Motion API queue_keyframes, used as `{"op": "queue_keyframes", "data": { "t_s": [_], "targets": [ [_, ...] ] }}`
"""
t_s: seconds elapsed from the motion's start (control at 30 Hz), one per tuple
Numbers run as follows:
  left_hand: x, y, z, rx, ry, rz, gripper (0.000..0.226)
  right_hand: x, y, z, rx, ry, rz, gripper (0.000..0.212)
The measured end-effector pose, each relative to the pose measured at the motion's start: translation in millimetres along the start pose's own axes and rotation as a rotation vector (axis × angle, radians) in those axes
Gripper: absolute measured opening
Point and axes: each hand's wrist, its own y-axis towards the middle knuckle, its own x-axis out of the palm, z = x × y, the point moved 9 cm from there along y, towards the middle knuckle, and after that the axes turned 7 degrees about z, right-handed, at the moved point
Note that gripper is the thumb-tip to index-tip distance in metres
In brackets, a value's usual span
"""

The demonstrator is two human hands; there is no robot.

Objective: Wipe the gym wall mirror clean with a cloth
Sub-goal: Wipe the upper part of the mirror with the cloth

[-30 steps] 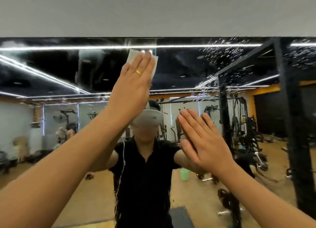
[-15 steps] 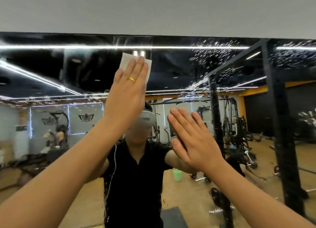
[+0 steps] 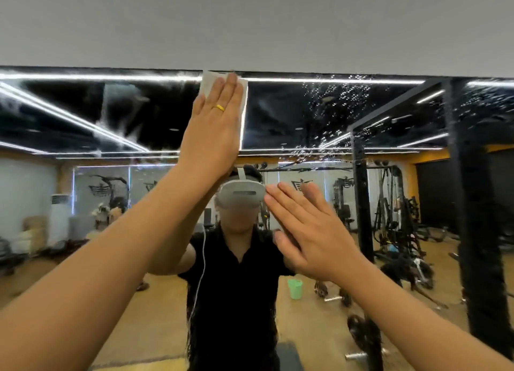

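Note:
The wall mirror (image 3: 375, 114) fills the view below a grey wall strip and reflects the gym and a person in a black shirt. My left hand (image 3: 212, 131), with a gold ring, presses a white cloth (image 3: 243, 98) flat against the glass at the mirror's top edge, fingers straight. My right hand (image 3: 308, 231) lies flat and open on the mirror lower down, to the right of the cloth. Water droplets speckle the glass at upper right; smeared streaks show at upper left.
The grey wall (image 3: 250, 22) runs above the mirror's top edge. Everything else is reflection: a black rack post (image 3: 472, 217), weight machines, a green bucket (image 3: 294, 288) on the wooden floor and a dark mat.
My left hand has slid the cloth upward to the mirror's top edge. My right hand stays flat on the glass. The camera has tilted up, showing more wall.

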Motion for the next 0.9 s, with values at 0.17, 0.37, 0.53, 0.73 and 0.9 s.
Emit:
{"op": "queue_keyframes", "data": {
  "t_s": [0.17, 0.37, 0.53, 0.73, 0.9],
  "targets": [
    [-3.4, -39.1, 3.5, 0.015, -0.027, 0.021, 0.057, 6.1, -3.3, 13.9, -0.12, -0.049, -0.057, 0.064],
    [1.8, 19.6, 3.1, -0.013, 0.003, -0.018, 0.056, 6.8, -3.4, 10.0, -0.129, -0.057, 0.011, 0.064],
    [4.8, 25.6, 10.0, -0.093, -0.025, 0.022, 0.059, 6.7, -3.1, 11.8, -0.12, -0.022, 0.049, 0.063],
    [8.3, -76.1, 26.5, -0.066, -0.065, -0.045, 0.059, 5.7, -3.3, 11.2, -0.115, -0.006, 0.081, 0.065],
    [5.8, -40.8, 25.9, -0.05, -0.041, -0.055, 0.056, 4.8, -4.8, 10.5, -0.104, 0.002, 0.058, 0.064]
  ]
}}
